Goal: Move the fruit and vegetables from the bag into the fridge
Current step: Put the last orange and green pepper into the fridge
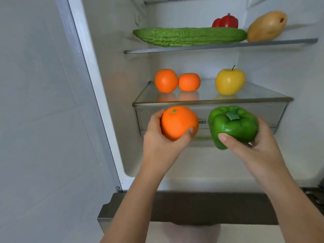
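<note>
The fridge stands open in front of me. My left hand (161, 141) grips a large orange (178, 121), and my right hand (257, 146) grips a green bell pepper (233, 125). Both are held in the air just in front of the drawer (263, 113) below the lower glass shelf (210, 100). On that shelf sit two oranges (166, 81) (189, 82) at the left and a yellow apple (230, 81) at the right. The upper shelf (219, 45) carries a long green bitter gourd (190, 36), a red pepper (226, 21) behind it and a potato (267, 26). No bag is in view.
The fridge's left wall (122, 85) and its frame (91, 71) run down the left side, with a white room wall (35, 102) beyond. A dark lower compartment front (210, 207) lies under my forearms. Between the oranges and the apple the lower shelf is bare.
</note>
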